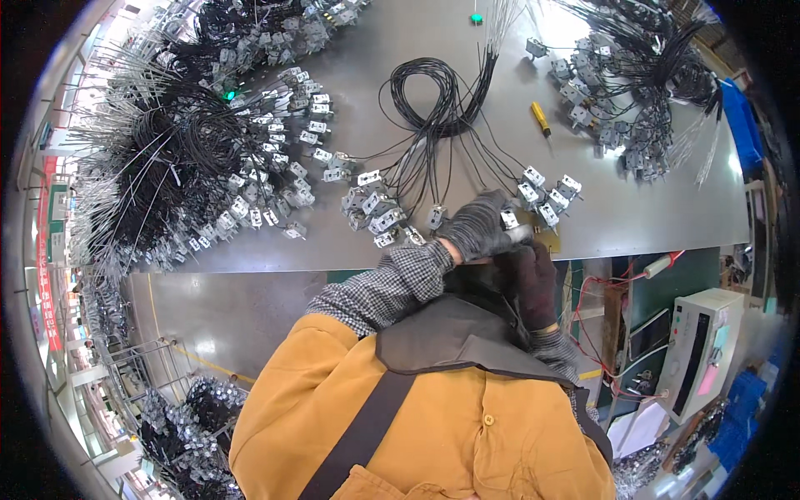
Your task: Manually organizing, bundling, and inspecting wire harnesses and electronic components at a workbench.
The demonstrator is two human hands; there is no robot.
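Note:
My left hand (479,227), in a dark grey glove, is closed at the table's front edge. Its fingers pinch a small silver part with a white face (509,220), wired to a black cable. Just below and to the right, my right hand (532,279) wears a dark maroon glove and is bent in toward the same part. Its fingertips are partly hidden, and what they hold cannot be made out. From a looped bundle of black cables (442,129), wires fan out to similar silver parts (375,208) on the left and more parts (550,198) on the right.
Heaped cables with silver parts (200,158) cover the table's left side. Another heap (642,108) lies at the far right. A yellow-handled screwdriver (541,118) rests on the metal table (350,50). Below right stands a pale instrument box (704,354) with red wires.

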